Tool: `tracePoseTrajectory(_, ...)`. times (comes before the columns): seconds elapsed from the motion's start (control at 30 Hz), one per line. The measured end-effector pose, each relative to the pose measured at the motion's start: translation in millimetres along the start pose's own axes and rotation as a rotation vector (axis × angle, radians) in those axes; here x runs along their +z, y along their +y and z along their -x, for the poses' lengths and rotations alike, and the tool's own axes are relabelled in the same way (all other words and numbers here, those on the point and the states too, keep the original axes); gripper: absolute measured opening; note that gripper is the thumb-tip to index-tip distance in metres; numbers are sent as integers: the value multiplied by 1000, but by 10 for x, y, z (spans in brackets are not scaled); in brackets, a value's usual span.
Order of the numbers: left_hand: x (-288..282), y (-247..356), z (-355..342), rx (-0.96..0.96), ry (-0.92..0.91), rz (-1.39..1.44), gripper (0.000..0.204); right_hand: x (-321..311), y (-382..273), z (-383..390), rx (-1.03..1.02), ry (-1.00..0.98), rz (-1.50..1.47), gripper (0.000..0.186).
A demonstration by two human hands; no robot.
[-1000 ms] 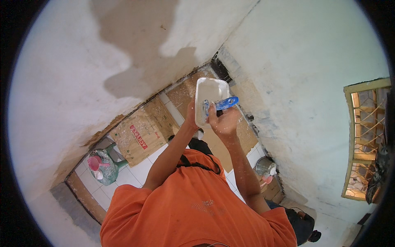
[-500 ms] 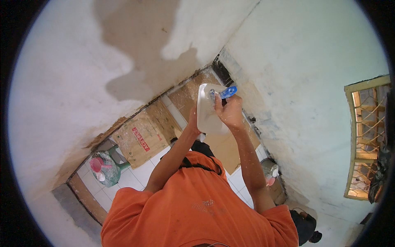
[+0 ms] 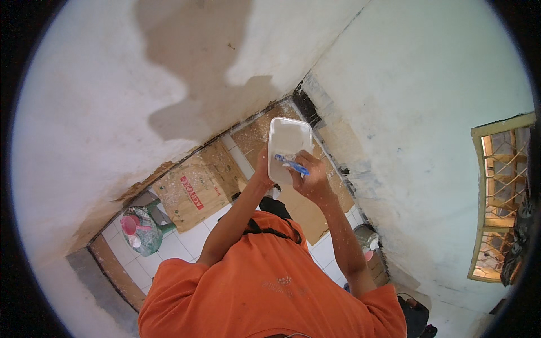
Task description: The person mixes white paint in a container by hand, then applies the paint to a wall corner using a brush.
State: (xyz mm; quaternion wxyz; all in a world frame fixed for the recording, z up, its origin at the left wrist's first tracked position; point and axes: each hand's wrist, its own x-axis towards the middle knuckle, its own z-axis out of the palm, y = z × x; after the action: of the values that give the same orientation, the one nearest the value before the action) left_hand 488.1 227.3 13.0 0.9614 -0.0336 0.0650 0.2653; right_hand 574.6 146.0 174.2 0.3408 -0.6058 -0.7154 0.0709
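A pale, translucent plastic tub [image 3: 290,135] is held up in front of my body, its mouth facing up and whitish inside. My left hand [image 3: 263,168] grips its left side, the fingers mostly hidden by the wall. In my right hand [image 3: 313,179] is a blue-handled tool [image 3: 294,165], smeared with white. It points leftward across the near part of the tub; its working end is too unclear to name the kind.
White walls meet in a corner ahead. Paint-spotted cardboard [image 3: 194,186] covers floor tiles. A green stool [image 3: 160,231] at left bears a pink dipper [image 3: 132,225]. A bucket [image 3: 366,239] stands by the right wall, below a grilled window [image 3: 499,197].
My right hand has drawn the blue-handled tool nearer to me and lower over the tub, its handle now slanting down to the right. The tub has tilted so its inside shows more.
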Motion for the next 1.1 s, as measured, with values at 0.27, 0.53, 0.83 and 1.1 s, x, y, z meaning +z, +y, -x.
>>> tracePoseTrajectory(0.27, 263, 20, 111, 27, 87, -20, 55, -342, -220, -55, 313, -94, -186, 5)
tracePoseTrajectory(0.53, 268, -95, -27, 10, -3, -160, 52, -332, 18, -42, 324, -182, -139, 8)
tracePoseTrajectory(0.83, 483, -164, 122, -18, 67, -244, 50, -175, 512, -42, 366, -21, -56, 10)
tracePoseTrajectory(1.1, 306, -131, 71, -75, -8, -83, 52, -366, 369, -239, 223, 29, -34, 3)
